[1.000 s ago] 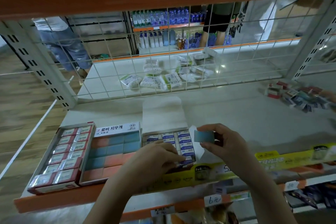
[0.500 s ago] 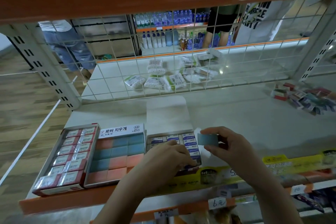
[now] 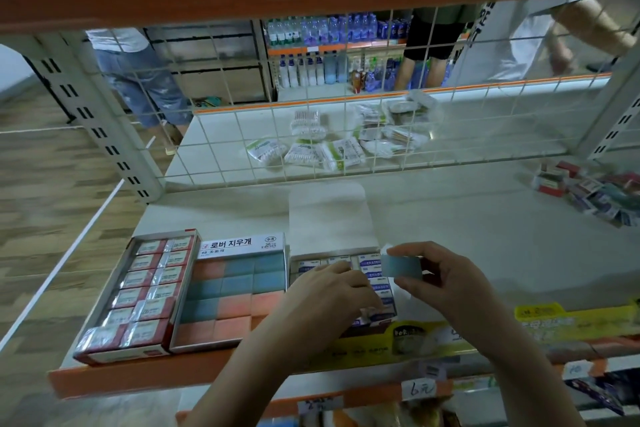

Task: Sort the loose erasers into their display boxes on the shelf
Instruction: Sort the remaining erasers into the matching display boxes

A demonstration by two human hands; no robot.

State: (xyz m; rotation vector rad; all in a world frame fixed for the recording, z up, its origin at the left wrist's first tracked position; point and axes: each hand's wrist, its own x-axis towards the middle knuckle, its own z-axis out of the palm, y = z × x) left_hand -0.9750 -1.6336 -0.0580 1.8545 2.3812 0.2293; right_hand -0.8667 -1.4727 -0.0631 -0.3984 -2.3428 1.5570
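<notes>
Shelf (image 3: 450,218): pale deck with an orange front edge and a wire grid behind. It carries everything listed below. Its right end is cut off by the frame.

Loose eraser pile (image 3: 595,194): far to the right of the white display box, well apart from it, at the frame edge. Blurred; no count possible. Judged to be unsorted stock.

Red display box (image 3: 138,291): two boxes left of the white display box. Holds rows of wrapped red-and-white erasers and looks full.

Colour-block display box (image 3: 235,291): just left of the white display box, touching both neighbours. Blue and pink blocks lie in a grid under a Korean header card.

White display box (image 3: 377,284): landmark. Its lid flap stands open behind, presumably for loading. Blue-labelled erasers lie inside; most of its contents are hidden under the left hand.

Left hand (image 3: 325,302): lies over the white display box with fingers bent down onto the erasers, probably pressing or squaring a row. Whether it grips one cannot be told.

Right hand (image 3: 446,284): just right of the white display box. Thumb and fingers pinch the blue eraser by its ends.

Blue eraser (image 3: 401,266): held above the right edge of the white display box, plain side up. It appears to match the blue blocks, so it likely belongs in the colour-block display box.
</notes>
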